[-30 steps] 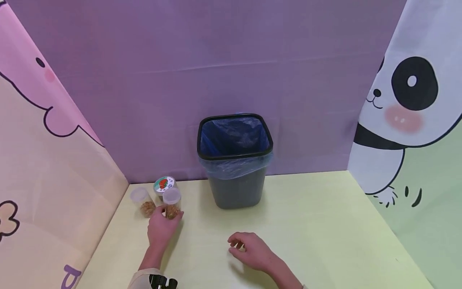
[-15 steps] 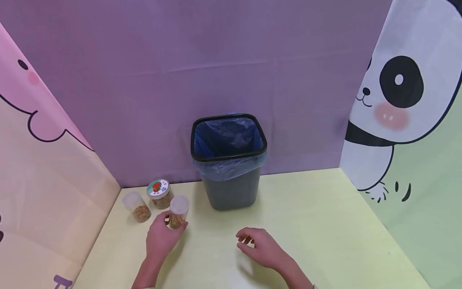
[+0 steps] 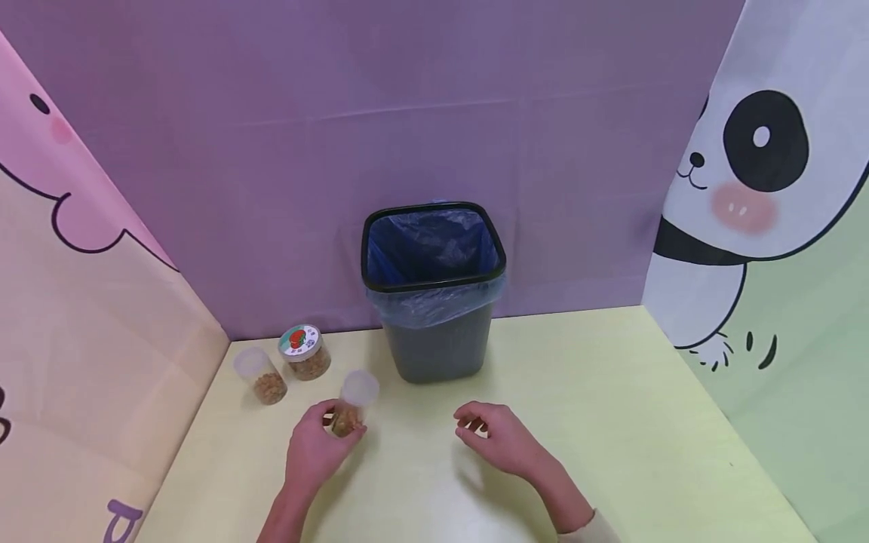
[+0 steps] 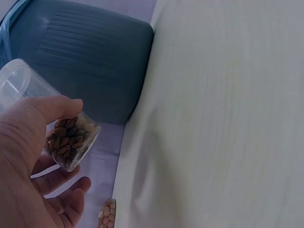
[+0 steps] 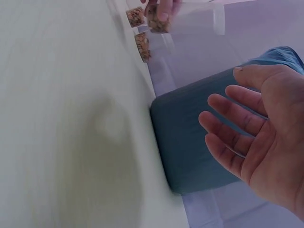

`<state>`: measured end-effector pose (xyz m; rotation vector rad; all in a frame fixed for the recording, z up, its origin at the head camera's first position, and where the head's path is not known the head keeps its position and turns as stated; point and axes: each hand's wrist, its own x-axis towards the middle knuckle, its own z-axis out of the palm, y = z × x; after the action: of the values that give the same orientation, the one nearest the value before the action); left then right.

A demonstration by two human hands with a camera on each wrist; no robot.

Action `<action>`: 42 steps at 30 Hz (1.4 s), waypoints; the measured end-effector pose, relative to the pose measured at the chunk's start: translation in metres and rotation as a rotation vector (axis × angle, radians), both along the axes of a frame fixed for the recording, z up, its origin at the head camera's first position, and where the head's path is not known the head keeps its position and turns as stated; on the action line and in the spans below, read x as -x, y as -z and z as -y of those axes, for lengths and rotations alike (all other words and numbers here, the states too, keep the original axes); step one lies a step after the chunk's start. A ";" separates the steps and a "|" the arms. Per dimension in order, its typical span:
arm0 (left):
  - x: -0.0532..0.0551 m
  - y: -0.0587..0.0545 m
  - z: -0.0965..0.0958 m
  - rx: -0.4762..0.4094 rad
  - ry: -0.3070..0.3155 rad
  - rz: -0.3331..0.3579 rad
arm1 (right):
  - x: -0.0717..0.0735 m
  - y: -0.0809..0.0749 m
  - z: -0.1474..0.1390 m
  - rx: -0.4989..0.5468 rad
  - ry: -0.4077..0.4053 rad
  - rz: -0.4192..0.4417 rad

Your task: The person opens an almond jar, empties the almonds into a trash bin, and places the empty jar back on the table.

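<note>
My left hand (image 3: 317,446) grips a clear plastic jar (image 3: 359,389) with a pale lid, thumb on one side and fingers on the other. Brown, almond-shaped nuts or seeds (image 4: 66,142) fill its lower part in the left wrist view. The jar is tilted and held off the table, its shadow falling on the surface. My right hand (image 3: 501,440) hovers over the table in front of the bin, holding nothing, its fingers loosely bent. In the right wrist view its palm (image 5: 270,156) shows bare.
A grey bin (image 3: 441,347) with a black rim and blue liner stands at the back middle. Left of it are a similar jar (image 3: 270,387) and a wider jar (image 3: 309,364) with a printed lid, both holding brown pieces. Printed cloth walls (image 3: 407,75) enclose the table.
My left hand has carried the jar rightward, away from the other two jars. My right hand has shifted slightly right and away from me. The head view has moved a little.
</note>
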<state>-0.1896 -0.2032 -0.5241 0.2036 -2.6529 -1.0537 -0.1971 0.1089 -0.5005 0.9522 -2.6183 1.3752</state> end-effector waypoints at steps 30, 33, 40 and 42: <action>-0.012 -0.021 -0.035 0.137 0.144 -0.041 | 0.007 -0.036 -0.020 -0.020 0.080 -0.078; -0.012 -0.024 -0.038 0.146 0.150 -0.034 | 0.008 -0.039 -0.019 -0.016 0.077 -0.091; -0.011 -0.022 -0.047 0.176 0.160 -0.013 | 0.007 -0.041 -0.016 -0.016 0.089 -0.079; -0.010 -0.021 -0.050 0.179 0.165 -0.014 | 0.006 -0.042 -0.015 -0.003 0.089 -0.069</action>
<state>-0.1795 -0.1535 -0.5035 -0.0605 -2.7700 -0.8520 -0.2035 0.1242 -0.4584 0.8565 -2.5790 1.2956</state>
